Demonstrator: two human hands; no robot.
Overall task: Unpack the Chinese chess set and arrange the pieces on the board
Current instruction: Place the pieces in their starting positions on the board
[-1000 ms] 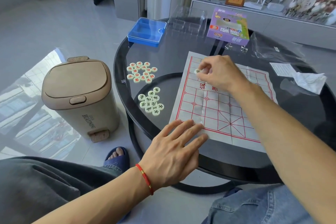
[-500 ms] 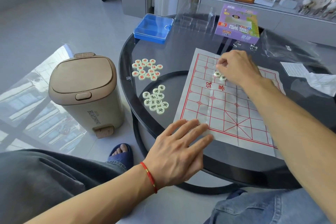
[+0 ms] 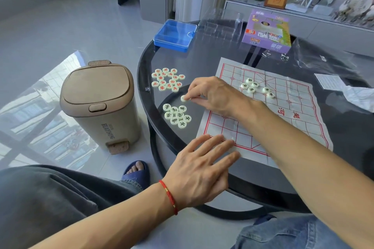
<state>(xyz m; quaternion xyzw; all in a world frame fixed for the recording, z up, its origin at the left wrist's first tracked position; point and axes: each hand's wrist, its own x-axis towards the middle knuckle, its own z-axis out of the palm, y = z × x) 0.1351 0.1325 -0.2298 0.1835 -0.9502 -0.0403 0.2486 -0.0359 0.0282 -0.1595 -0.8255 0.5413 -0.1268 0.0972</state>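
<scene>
A white paper board point(image 3: 287, 111) with red grid lines lies on the round dark glass table point(image 3: 202, 62). Several black-lettered pieces point(image 3: 255, 86) lie loosely on the board's far half. Left of the board sit a cluster of red-lettered pieces point(image 3: 168, 80) and a cluster of black-lettered pieces point(image 3: 177, 115). My right hand point(image 3: 214, 93) reaches left off the board and pinches one pale piece point(image 3: 183, 98) just above the black cluster. My left hand point(image 3: 202, 168) lies flat with straight fingers on the board's near left corner.
At the table's far edge stand a blue plastic case point(image 3: 175, 34), a clear plastic tray point(image 3: 219, 24) and the purple game box point(image 3: 267, 30). Clear wrapping point(image 3: 323, 58) and crumpled paper point(image 3: 352, 95) lie at the right. A beige pedal bin point(image 3: 99, 103) stands left of the table.
My right hand left the board's far half, where pieces now lie, and moved left to the black cluster, pinching one piece. My left hand stayed on the board corner.
</scene>
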